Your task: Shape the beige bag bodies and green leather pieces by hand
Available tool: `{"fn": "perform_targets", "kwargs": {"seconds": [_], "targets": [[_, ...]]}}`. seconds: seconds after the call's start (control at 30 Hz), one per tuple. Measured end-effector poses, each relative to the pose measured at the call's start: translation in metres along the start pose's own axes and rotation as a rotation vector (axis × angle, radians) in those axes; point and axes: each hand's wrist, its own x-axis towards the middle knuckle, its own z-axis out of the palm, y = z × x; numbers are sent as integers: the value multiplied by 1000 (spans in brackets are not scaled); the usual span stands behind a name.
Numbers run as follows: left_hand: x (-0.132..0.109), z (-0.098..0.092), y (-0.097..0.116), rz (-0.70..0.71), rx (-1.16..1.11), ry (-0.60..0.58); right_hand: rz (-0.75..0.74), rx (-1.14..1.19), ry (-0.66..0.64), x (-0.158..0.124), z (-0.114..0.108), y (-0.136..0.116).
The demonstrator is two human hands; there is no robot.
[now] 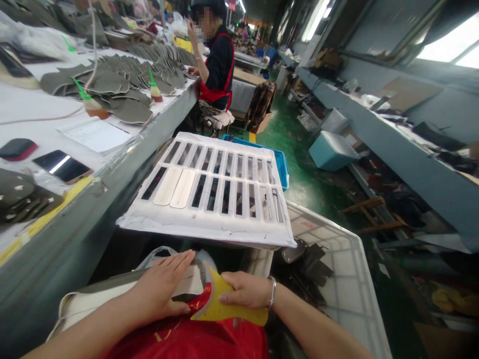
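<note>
My left hand [164, 284] lies with its fingers stretched out over a cream-and-grey padded piece [101, 304] on my lap. Between thumb and fingers my right hand [247, 291] pinches a flat yellow piece [213, 304] with a concave, light-rimmed edge. This edge is close to the end of the padded piece; whether they touch I cannot tell. Red apron cloth [194, 341] covers my lap. Just beyond my hands is a white slotted panel [224, 224], with two cream strips [174, 187] lying over slots at its left.
On the left workbench [45, 107] lie grey cut pieces [134, 107], green-tipped bottles [93, 107] and a phone [62, 165]. A white crate [344, 269] with dark pieces stands at right. A person in a red apron [219, 65] sits farther along the bench.
</note>
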Motion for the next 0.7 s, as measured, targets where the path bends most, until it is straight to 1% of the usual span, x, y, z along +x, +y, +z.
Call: {"fn": "perform_targets", "kwargs": {"seconds": [0.13,0.3,0.37,0.43,0.53,0.7], "targets": [[3,-1,2,-2,35,9,29,-51,35,15,8,-1],[3,-2,2,8,60,-2,11,104,-6,25,12,3],[3,-1,1,16,67,-7,-1,131,-17,26,13,3],[3,2,-1,42,73,16,-9,147,-15,28,15,3],[3,7,-6,85,85,72,-8,188,14,30,17,3],[2,11,-12,113,101,84,35,220,91,33,26,11]]}}
